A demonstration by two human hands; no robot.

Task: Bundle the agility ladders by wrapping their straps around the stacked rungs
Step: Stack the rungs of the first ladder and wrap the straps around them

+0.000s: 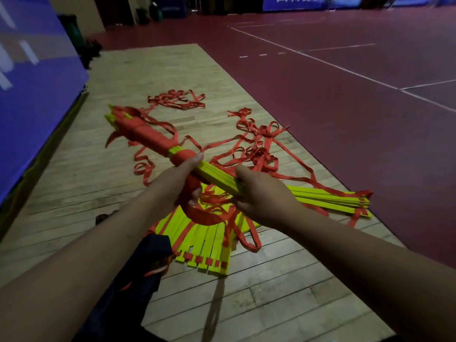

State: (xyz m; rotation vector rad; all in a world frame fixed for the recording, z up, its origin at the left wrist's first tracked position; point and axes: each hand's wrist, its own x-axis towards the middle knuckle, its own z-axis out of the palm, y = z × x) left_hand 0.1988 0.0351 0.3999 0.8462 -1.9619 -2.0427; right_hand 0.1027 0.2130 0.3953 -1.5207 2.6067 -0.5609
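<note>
two hands hold one stack of yellow rungs point(218, 174) above the wooden floor point(172, 77) — the left hand point(181, 175) curled round it just beside the red strap point(150, 135) wound over its far half, the right hand point(261, 193) clasping the bare near half. loose strap trails onto a second ladder point(204, 239) fanned out below.

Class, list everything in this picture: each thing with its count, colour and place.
bundle of rungs: one, yellow, partly wrapped in red strap, held in both hands
loose rungs: many, yellow, fanned on the floor under the hands
loose straps: tangled heaps, red, on the floor beyond the bundle
wooden floor: one strip, pale, underfoot
court floor: one, dark red, white lines, right
board: one, blue, left
cloth: one, dark, lower left
left hand: one, gripping the bundle's wrapped part
right hand: one, gripping its bare yellow part
</note>
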